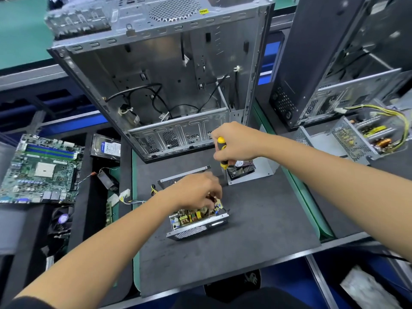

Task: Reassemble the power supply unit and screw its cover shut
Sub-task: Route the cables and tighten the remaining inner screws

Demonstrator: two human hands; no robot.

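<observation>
The open power supply unit [197,221] lies on the dark mat [256,230], its circuit board with yellow and blue parts exposed. My left hand [196,191] reaches over its far side, fingers curled down into the board; what they pinch is blurred. My right hand [234,143] grips a yellow-and-black screwdriver [222,152] held upright, its shaft pointing down near the left fingertips. The cover [252,169] with its black fan lies just behind, partly hidden by the right hand. A perforated metal panel [178,178] shows behind the left hand.
An empty computer case [160,81] lies open behind the mat. A motherboard [40,170] and hard drive [107,148] lie at the left. Another open power supply [367,134] with yellow wires and a second case [334,63] are at the right.
</observation>
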